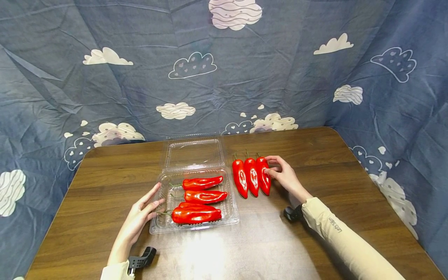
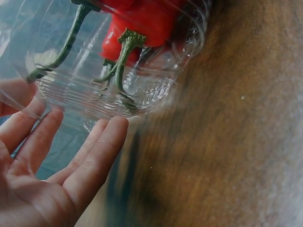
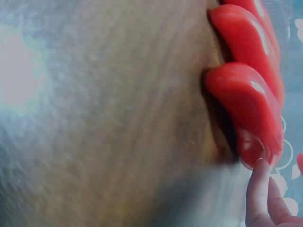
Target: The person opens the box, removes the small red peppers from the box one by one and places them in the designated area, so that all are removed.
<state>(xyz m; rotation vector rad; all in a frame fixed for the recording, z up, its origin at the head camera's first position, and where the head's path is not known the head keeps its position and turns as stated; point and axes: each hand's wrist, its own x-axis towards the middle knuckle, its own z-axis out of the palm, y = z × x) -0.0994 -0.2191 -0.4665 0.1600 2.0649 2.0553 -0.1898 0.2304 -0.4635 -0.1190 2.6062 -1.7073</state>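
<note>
Several red peppers with green stems lie crosswise in a clear plastic clamshell container [image 1: 229, 222], its lid [image 1: 196, 153] folded back behind it. Against the container's left wall rests my left hand [image 1: 134, 219], fingers nearly straight. In the left wrist view the fingertips [image 2: 116, 130] touch the ribbed side, close to the pepper stems [image 2: 125, 56]. Three more red peppers stand in a row right of the container, stems pointing away. My right hand [image 1: 285, 177] touches the rightmost pepper [image 1: 262, 177] with thumb and fingertips. In the right wrist view, a fingertip meets that pepper's [image 3: 248, 104] side.
A brown wooden table [image 1: 115, 182] carries everything, with a bright glare near its front. Behind and beside it hangs a dark blue cloth [image 1: 280, 77] with white clouds. Black wrist mounts [image 1: 141, 258] sit under both wrists.
</note>
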